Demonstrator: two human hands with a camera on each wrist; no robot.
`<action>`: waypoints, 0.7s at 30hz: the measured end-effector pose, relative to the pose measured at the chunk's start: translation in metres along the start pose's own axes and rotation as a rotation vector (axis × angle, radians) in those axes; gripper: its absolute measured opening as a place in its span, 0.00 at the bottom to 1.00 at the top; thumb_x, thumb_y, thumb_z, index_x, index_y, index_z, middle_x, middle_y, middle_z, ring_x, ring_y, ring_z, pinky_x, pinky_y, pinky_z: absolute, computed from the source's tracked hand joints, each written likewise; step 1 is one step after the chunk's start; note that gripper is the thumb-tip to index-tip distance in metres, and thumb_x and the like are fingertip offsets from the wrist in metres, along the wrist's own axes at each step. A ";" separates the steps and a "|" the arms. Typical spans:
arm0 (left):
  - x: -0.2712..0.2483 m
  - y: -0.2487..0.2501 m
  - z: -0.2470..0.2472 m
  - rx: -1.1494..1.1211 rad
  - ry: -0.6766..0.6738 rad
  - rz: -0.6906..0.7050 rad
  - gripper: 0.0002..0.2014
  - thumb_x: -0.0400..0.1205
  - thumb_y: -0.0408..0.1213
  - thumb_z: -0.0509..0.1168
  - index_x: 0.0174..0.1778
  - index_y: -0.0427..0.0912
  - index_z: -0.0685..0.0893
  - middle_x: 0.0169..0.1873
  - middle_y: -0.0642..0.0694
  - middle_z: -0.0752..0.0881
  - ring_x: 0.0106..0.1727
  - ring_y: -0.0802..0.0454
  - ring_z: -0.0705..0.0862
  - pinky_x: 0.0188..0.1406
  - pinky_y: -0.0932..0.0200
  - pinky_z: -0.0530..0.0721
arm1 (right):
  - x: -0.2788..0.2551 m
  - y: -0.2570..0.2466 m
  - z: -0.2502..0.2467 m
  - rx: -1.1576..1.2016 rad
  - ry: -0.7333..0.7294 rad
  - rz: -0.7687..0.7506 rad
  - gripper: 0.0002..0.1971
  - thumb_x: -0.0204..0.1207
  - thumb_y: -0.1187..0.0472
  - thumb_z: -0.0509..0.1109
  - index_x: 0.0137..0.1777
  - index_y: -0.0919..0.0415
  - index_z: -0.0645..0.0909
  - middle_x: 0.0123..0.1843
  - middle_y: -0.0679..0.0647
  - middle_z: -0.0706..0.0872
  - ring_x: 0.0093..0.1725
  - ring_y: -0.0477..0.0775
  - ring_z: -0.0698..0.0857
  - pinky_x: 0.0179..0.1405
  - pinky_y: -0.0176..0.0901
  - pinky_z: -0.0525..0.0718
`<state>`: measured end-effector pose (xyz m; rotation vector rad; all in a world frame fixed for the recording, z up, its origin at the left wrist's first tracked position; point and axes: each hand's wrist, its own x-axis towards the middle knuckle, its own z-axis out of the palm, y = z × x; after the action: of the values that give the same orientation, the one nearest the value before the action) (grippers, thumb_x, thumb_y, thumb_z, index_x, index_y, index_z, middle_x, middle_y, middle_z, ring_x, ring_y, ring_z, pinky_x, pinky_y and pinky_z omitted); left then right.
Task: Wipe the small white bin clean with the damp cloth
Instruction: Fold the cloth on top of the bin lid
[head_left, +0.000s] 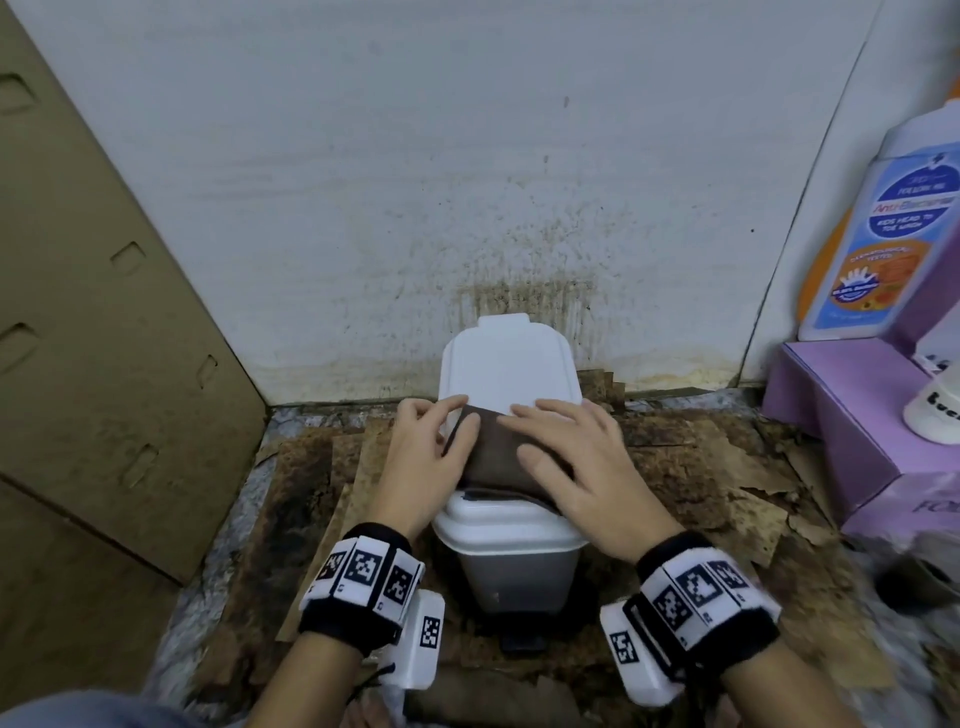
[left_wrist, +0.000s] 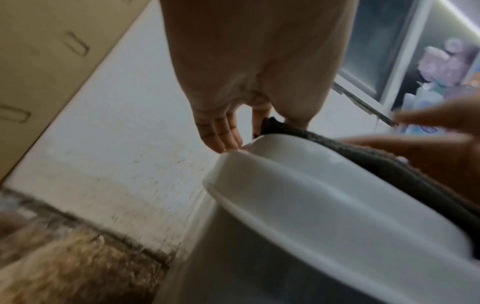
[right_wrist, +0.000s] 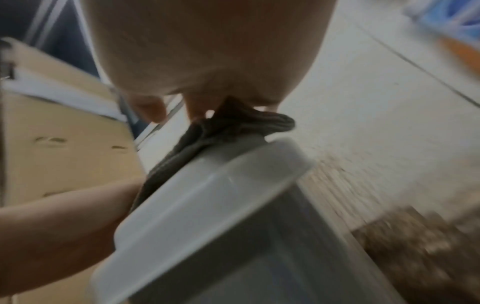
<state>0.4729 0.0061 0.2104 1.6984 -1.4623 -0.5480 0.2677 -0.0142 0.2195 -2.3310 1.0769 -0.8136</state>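
The small white bin stands on the floor against the wall, its white lid down. A dark brown cloth lies across the near half of the lid. My left hand pinches the cloth's far left corner between thumb and forefinger. My right hand lies flat on the cloth with its fingers spread, pressing it on the lid. The left wrist view shows the bin's rim with the cloth draped over it. In the right wrist view the cloth bunches under my palm above the bin.
A stained white wall rises right behind the bin. A cardboard box stands at the left. At the right are a purple box, a tall wash bottle and a white bottle. Torn brown cardboard covers the floor.
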 end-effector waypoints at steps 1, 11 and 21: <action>0.001 0.000 -0.001 0.044 -0.028 0.004 0.20 0.87 0.52 0.64 0.75 0.53 0.80 0.57 0.51 0.71 0.54 0.56 0.79 0.61 0.60 0.79 | -0.006 0.005 0.004 0.007 0.141 0.087 0.22 0.83 0.41 0.55 0.73 0.40 0.78 0.75 0.36 0.77 0.79 0.39 0.66 0.82 0.51 0.56; -0.001 0.008 0.007 0.273 -0.016 0.048 0.09 0.89 0.48 0.61 0.56 0.46 0.77 0.58 0.48 0.71 0.62 0.52 0.64 0.68 0.56 0.68 | -0.034 0.019 0.017 0.256 0.518 0.558 0.14 0.75 0.40 0.75 0.43 0.50 0.85 0.41 0.48 0.86 0.43 0.45 0.84 0.41 0.37 0.79; -0.017 0.046 0.014 0.147 0.066 0.198 0.05 0.92 0.44 0.55 0.54 0.47 0.68 0.33 0.48 0.82 0.35 0.45 0.82 0.37 0.44 0.78 | -0.023 0.015 -0.026 0.255 0.327 0.423 0.13 0.87 0.48 0.62 0.47 0.57 0.72 0.39 0.51 0.82 0.40 0.46 0.81 0.30 0.28 0.75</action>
<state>0.4308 0.0180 0.2360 1.6420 -1.6339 -0.2810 0.2305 -0.0089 0.2223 -1.7119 1.4416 -1.1058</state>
